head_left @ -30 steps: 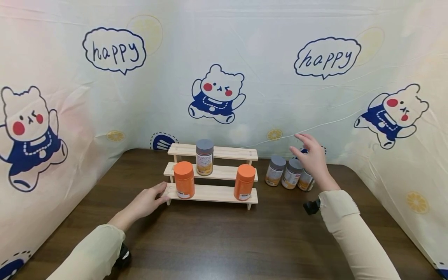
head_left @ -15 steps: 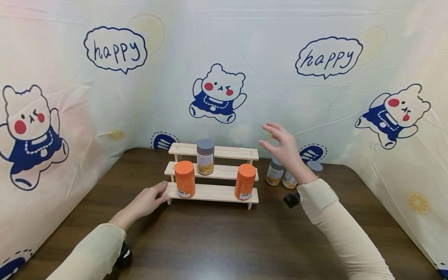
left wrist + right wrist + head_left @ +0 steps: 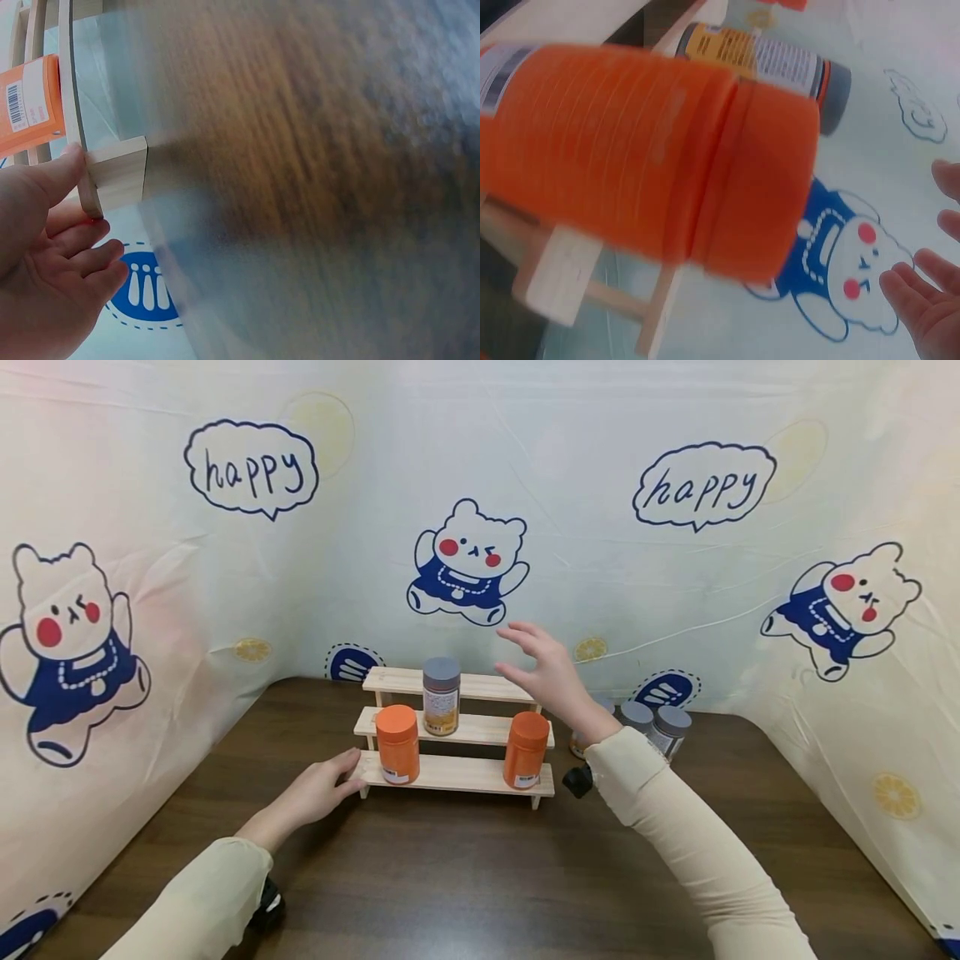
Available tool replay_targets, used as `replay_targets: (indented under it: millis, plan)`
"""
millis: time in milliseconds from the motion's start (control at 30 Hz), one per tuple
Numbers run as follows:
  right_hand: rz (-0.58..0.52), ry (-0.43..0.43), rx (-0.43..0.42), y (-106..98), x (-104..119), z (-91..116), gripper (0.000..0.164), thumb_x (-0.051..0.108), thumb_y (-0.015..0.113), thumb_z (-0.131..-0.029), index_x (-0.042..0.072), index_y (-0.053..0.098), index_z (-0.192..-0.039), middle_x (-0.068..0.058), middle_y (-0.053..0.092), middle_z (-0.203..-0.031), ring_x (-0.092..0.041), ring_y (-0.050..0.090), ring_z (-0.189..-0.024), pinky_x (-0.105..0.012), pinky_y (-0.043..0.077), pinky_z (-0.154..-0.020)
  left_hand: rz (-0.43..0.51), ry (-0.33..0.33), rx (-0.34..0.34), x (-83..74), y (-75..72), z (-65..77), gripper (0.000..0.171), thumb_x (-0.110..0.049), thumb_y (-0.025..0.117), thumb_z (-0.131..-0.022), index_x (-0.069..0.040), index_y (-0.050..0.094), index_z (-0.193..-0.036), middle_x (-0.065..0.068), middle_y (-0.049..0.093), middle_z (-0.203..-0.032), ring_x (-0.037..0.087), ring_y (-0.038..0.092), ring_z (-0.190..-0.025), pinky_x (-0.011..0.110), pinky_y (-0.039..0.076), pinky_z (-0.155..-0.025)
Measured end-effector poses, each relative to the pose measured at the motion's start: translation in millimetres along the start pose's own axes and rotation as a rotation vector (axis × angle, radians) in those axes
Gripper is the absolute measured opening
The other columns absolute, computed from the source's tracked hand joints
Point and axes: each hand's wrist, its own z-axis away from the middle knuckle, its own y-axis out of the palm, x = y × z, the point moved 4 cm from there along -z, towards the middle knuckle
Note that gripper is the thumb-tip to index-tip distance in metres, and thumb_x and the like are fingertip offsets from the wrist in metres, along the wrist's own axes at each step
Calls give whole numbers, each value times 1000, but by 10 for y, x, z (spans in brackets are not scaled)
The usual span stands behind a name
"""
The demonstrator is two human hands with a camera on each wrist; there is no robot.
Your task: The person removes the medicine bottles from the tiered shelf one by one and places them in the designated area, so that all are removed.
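A three-tier wooden display rack (image 3: 461,772) stands on the table. My left hand (image 3: 318,789) pinches the left end of its lowest plank, thumb above and a finger beneath in the left wrist view. Two orange bottles stand on the lowest tier, a left orange bottle (image 3: 398,747) and a right orange bottle (image 3: 527,753). On the middle tier is a grey-lidded bottle (image 3: 441,697). My right hand (image 3: 551,677) hangs in the air above the rack's right end, fingers spread and holding nothing. In the right wrist view the near orange bottle (image 3: 630,150) looms large beside it.
Right of the rack stand several grey-lidded bottles, among them a rightmost grey-lidded bottle (image 3: 671,727); my right wrist and sleeve partly cover the group. Behind the brown table (image 3: 450,877) rises a printed cloth (image 3: 337,568).
My right hand has swept left, from above the grey-lidded bottles to above the rack's right end, and holds nothing throughout. The left hand stays on the rack.
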Motion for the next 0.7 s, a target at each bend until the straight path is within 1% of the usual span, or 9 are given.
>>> replay_targets:
  millis: [133, 433, 567, 700]
  plan:
    - [-21, -1, 29, 131, 57, -39, 46, 16, 71, -83, 4, 57, -125, -12, 48, -132, -23, 44, -120, -35, 44, -92, 2, 1, 1, -3, 2, 5, 56, -18, 60, -90, 12, 39, -133, 31, 36, -135, 45, 39, -120, 55, 34, -95]
    - [-58, 39, 86, 388, 118, -91, 47, 19, 70, -83, 7, 57, -126, -11, 47, -133, -23, 45, -119, -32, 45, -91, 6, 6, -2, 3, 2, 6, 56, -17, 60, -91, 13, 39, -133, 32, 35, -135, 45, 39, -120, 55, 33, -96]
    - [-85, 33, 102, 484, 139, -99, 47, 18, 70, -83, 7, 56, -126, -10, 46, -133, -22, 44, -119, -31, 43, -93, 8, 2, -1, 10, 3, 5, 56, -18, 59, -91, 12, 38, -133, 31, 35, -136, 44, 39, -120, 54, 33, -96]
    - [-97, 44, 121, 560, 169, -96, 47, 18, 70, -84, 7, 56, -127, -10, 46, -134, -22, 44, -120, -32, 43, -93, 8, -3, 0, 11, 2, 6, 56, -18, 59, -91, 12, 38, -133, 31, 35, -136, 44, 39, -121, 55, 33, -96]
